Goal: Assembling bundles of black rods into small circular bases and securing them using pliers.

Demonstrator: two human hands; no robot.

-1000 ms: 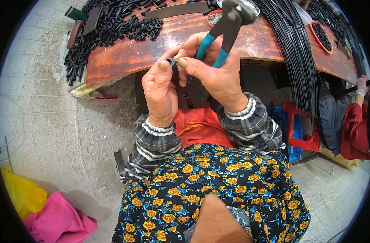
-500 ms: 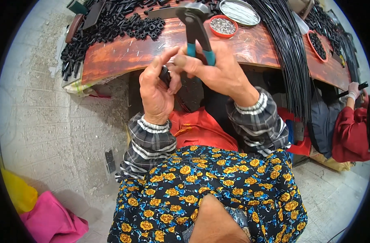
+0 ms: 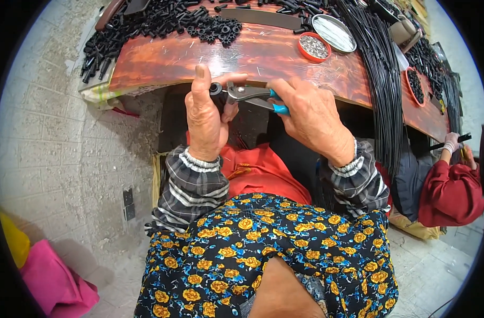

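My left hand (image 3: 203, 122) is held up just off the table's front edge, thumb raised, gripping a small black tubular part (image 3: 215, 89) whose round end shows. Its fingers are partly hidden behind the tool. In my right hand (image 3: 317, 111) is a pair of end-cutting pincers (image 3: 255, 94) with dark arms and teal grips, lying nearly level. The pincers' head is right beside the black part, between the thumb and index finger of my left hand. I cannot tell whether the jaws bite on anything.
The reddish wooden table (image 3: 167, 61) carries heaped black parts (image 3: 141, 32), a flat metal blade (image 3: 263, 18), a red bowl of small metal pieces (image 3: 313, 47) and a tray of white strips (image 3: 334, 33). Long black rods (image 3: 387, 100) hang over its edge. A co-worker (image 3: 451, 193) sits at right.
The pincers have swung from upright to nearly level, their head coming down to the black part. My right hand has moved right and turned. The whole view has shifted slightly.
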